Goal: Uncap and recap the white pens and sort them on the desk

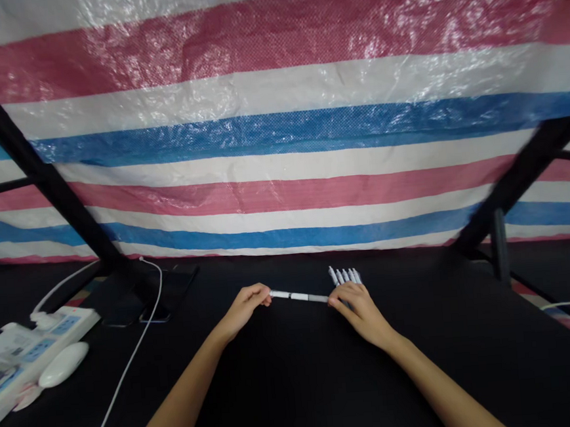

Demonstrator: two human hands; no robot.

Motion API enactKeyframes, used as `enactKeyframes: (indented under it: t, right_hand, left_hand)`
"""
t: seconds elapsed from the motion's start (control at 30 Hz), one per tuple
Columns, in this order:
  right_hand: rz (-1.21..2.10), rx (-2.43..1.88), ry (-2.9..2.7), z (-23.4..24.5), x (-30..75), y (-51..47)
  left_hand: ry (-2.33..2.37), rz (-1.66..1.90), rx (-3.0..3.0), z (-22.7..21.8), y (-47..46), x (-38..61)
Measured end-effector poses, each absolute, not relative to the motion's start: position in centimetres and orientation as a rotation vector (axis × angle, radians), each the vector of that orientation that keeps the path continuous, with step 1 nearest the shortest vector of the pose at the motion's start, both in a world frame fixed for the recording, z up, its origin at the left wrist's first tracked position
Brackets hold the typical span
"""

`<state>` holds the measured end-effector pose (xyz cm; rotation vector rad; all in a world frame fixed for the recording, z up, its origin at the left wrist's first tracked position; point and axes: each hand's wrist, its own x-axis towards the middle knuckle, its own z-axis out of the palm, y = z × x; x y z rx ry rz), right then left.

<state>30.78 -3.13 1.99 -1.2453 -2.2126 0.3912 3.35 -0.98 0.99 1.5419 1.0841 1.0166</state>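
Black tabletop [288, 384] lay beneath both forearms, which came in from the lower edge and converged toward the middle. The left hand [245, 305] reached forward and inward, its thumb and forefinger pinched together around one end of a slim white-and-grey pen [300, 297], the other fingers curled in behind. The right hand [361, 309] sloped in from the opposite side, palm down, its thumb and fingertips drawn together at the pen's grey end. The pen spanned the space between the two hands, nearly level, dipping slightly toward the right; a dark mark crossed its white part, whether band or gap could not be told.

Just beyond the right hand, five white pens [346, 276] lay side by side, lower ends hidden behind the fingers; whether a sleeve held them was unclear. Far to the left, a white power strip [76, 315] held a white plug [46, 320] in one socket, with a white rounded device [64, 364] beside it.
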Motion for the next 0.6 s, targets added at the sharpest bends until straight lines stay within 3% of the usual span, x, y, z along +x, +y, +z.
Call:
enactKeyframes:
  t: [0.6]
  right_hand:
    - [0.393, -1.208, -2.304, 2.5, 29.9, -4.0]
  left_hand:
    - [1.327, 1.174, 1.681, 0.4, -1.4, 4.4]
